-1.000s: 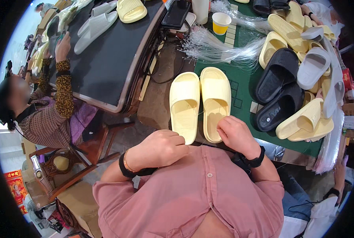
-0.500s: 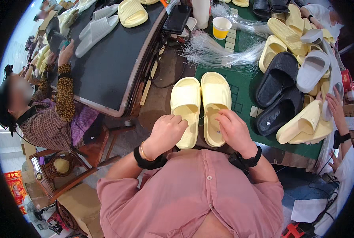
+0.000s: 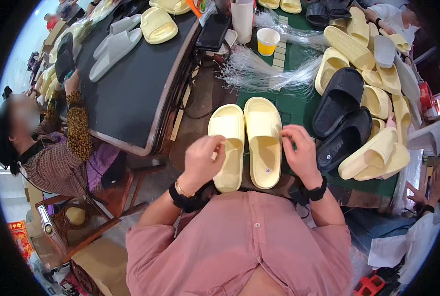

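Observation:
A pair of pale yellow slide slippers lies side by side in front of me, toes pointing away. My left hand [image 3: 203, 160] is over the left slipper [image 3: 228, 123], its fingers curled in toward the thumb. Whatever they may pinch is too small to make out. Next to the outer edge of the right slipper [image 3: 263, 113] is my right hand [image 3: 300, 152]. Its fingers are bent, with a gap between them and the thumb, and I see nothing held there. A small printed mark shows on the right insole.
Clear plastic fastener threads [image 3: 274, 74] lie in a bundle beyond the slippers, near a yellow-and-white paper cup [image 3: 268, 42]. Black slippers [image 3: 339, 101] and more yellow ones are piled at right. A co-worker's hand [image 3: 434, 185] is beside that pile. Another person sits at the dark table [image 3: 126, 93].
Both hands have drawn off the slippers' openings; my right hand has moved outward to the right slipper's edge. At right, a co-worker's hand has left the pile, and a grey slipper has shifted.

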